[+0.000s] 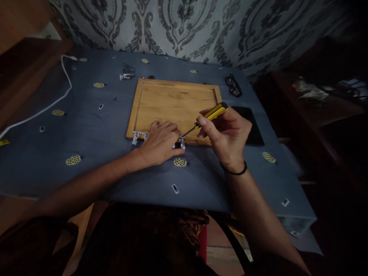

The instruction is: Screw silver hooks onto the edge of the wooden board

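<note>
A framed wooden panel (pixel 169 97) lies flat on the cloth-covered table. My right hand (pixel 234 132) grips a yellow and black screwdriver (pixel 215 112), its shaft slanting down to the left. The tip meets a metal hinge (pixel 181 145) at the panel's near edge; whether it sits in a screw is too small to tell. Curled over that edge, my left hand (pixel 161 142) presses the hinge between thumb and fingers and covers part of it. Left of this hand, another metal hinge (pixel 135 137) sits at the panel's near left corner.
Loose metal hardware (pixel 126 73) lies behind the panel's left corner. Dark glasses (pixel 234 86) rest at the back right, and a flat black tablet-like object (pixel 253 128) lies partly behind my right hand. A white cable (pixel 68 86) runs along the left. Patterned fabric (pixel 184 27) hangs behind the table.
</note>
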`<state>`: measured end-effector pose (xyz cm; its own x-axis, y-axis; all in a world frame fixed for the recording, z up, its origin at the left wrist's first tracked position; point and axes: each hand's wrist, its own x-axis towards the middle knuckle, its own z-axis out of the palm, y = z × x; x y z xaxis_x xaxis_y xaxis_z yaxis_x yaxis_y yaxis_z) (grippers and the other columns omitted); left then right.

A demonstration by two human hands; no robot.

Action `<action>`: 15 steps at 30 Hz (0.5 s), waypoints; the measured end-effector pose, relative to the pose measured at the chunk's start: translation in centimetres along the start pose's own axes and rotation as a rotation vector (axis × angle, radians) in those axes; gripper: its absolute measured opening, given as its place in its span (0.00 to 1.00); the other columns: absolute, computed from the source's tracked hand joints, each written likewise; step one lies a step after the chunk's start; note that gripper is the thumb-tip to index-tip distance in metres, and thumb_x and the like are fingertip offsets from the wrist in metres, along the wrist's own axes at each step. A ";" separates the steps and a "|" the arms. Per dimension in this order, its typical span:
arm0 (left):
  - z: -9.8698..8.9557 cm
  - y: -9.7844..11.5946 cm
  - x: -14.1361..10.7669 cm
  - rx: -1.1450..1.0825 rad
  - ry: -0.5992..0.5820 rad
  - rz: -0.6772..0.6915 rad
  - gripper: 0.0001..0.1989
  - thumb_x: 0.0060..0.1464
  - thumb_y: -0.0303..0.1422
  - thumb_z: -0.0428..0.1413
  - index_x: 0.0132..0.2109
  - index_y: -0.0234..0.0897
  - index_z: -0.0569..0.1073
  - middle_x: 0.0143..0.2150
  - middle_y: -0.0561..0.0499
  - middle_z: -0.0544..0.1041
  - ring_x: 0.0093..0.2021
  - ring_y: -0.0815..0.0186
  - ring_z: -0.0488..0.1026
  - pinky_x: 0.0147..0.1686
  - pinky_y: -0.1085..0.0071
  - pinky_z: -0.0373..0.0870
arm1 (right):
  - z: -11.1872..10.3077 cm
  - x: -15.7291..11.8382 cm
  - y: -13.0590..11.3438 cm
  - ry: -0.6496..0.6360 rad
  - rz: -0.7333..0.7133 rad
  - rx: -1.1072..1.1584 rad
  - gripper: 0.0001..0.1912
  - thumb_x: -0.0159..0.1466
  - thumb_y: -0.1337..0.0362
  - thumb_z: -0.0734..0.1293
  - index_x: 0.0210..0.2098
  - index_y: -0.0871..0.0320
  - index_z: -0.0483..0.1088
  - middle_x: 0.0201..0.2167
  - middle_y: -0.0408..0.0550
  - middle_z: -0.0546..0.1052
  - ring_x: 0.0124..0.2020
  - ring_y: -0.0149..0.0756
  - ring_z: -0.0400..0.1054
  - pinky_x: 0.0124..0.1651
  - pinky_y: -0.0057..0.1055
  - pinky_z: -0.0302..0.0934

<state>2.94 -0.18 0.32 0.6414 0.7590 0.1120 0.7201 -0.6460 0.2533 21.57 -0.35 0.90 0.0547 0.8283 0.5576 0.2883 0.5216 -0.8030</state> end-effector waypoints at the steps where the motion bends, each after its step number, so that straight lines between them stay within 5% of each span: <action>1: 0.0 0.0 0.0 -0.002 0.005 0.003 0.16 0.62 0.43 0.64 0.46 0.33 0.77 0.49 0.42 0.78 0.55 0.51 0.72 0.53 0.55 0.60 | 0.0 0.0 0.1 -0.003 -0.008 -0.012 0.15 0.59 0.49 0.79 0.35 0.51 0.76 0.28 0.38 0.76 0.18 0.27 0.67 0.18 0.27 0.61; 7: 0.1 -0.1 0.0 0.000 0.000 0.006 0.16 0.62 0.43 0.64 0.47 0.33 0.77 0.49 0.43 0.78 0.54 0.51 0.72 0.54 0.54 0.60 | 0.2 -0.6 0.9 0.097 -0.089 -0.159 0.22 0.56 0.49 0.81 0.26 0.52 0.67 0.20 0.36 0.68 0.18 0.28 0.63 0.18 0.29 0.56; 15: 0.1 -0.2 -0.1 -0.009 0.009 0.007 0.15 0.62 0.42 0.64 0.46 0.34 0.77 0.49 0.43 0.78 0.54 0.51 0.72 0.54 0.55 0.60 | 0.7 -0.9 0.0 0.276 -0.127 -0.148 0.21 0.60 0.46 0.77 0.28 0.51 0.67 0.24 0.38 0.69 0.20 0.30 0.64 0.20 0.31 0.63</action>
<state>2.80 -0.12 0.17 0.6435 0.7555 0.1228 0.7135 -0.6502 0.2612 20.82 -0.97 0.27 0.2605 0.6614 0.7033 0.4437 0.5650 -0.6957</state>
